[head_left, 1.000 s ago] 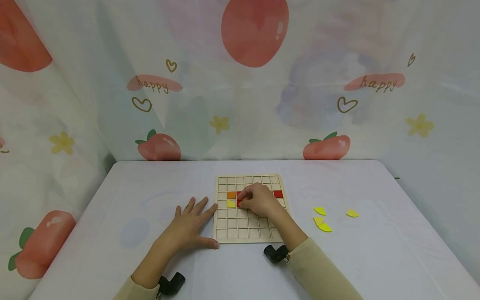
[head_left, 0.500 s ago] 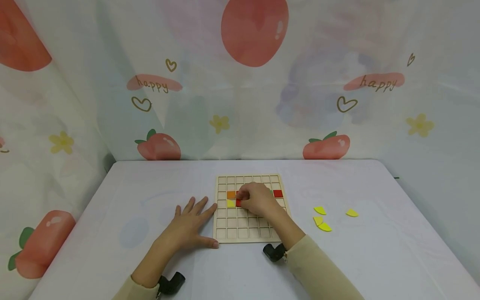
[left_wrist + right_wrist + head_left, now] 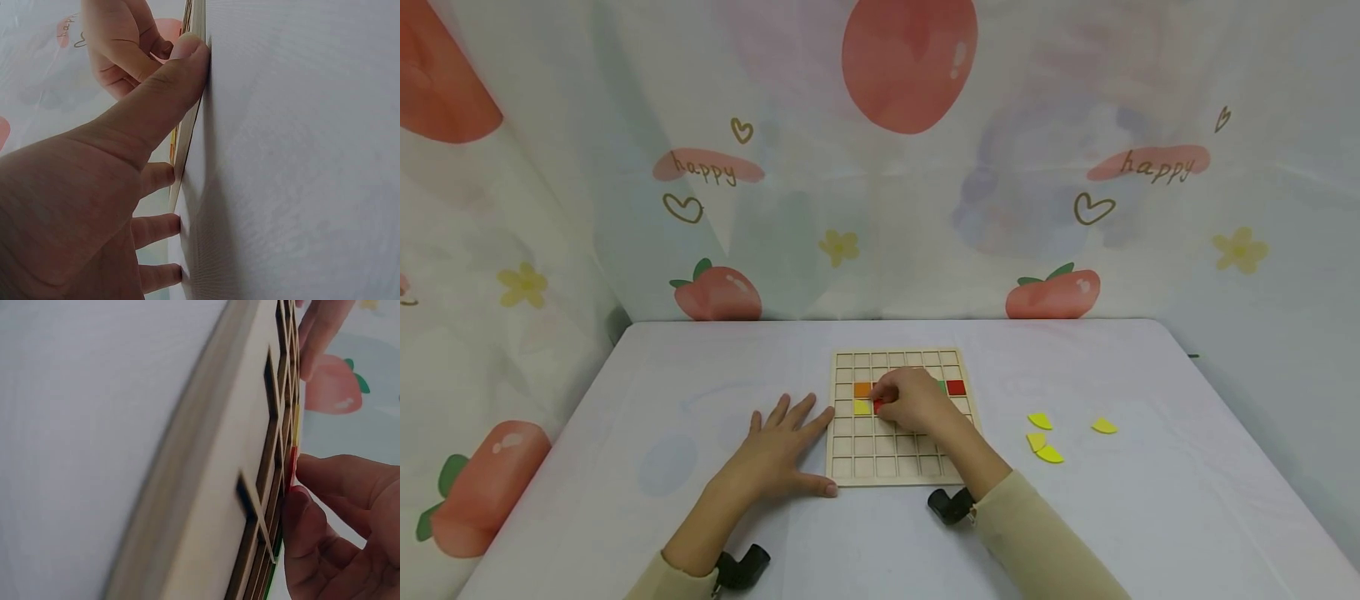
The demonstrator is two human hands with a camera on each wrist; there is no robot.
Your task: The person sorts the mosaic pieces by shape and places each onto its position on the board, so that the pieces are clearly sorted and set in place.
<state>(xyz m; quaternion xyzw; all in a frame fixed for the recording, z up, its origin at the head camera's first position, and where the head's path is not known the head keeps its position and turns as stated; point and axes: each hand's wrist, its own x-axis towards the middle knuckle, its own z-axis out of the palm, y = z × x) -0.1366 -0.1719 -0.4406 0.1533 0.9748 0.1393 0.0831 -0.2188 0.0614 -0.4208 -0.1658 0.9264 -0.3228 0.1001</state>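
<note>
A wooden grid board (image 3: 857, 469) lies on the white table. Spread straight, the fingers of my left hand (image 3: 778, 457) rest at its left side, with index fingertip and thumb tip (image 3: 190, 49) right at the edge. Above the board's middle, my right hand (image 3: 917, 402) has thumb and index finger curled to a red tile (image 3: 292, 465), pinching it at its grid cell. Beside that tile are an orange square (image 3: 862, 389) and a yellow piece (image 3: 861, 407). A second red square (image 3: 956, 387) sits in a right-hand cell, by a partly hidden green piece (image 3: 942, 386).
Right of the board lie several loose yellow pieces, among them a quarter-round one (image 3: 1040, 422), another (image 3: 1049, 454) and one farther right (image 3: 1104, 426). A printed curtain (image 3: 880, 192) hangs behind the table. Black wrist cameras (image 3: 951, 506) sit low on both arms.
The right hand's fingertips have shifted slightly over the red tile, and a green piece beyond the knuckles has come partly into sight. The left hand stays in place.
</note>
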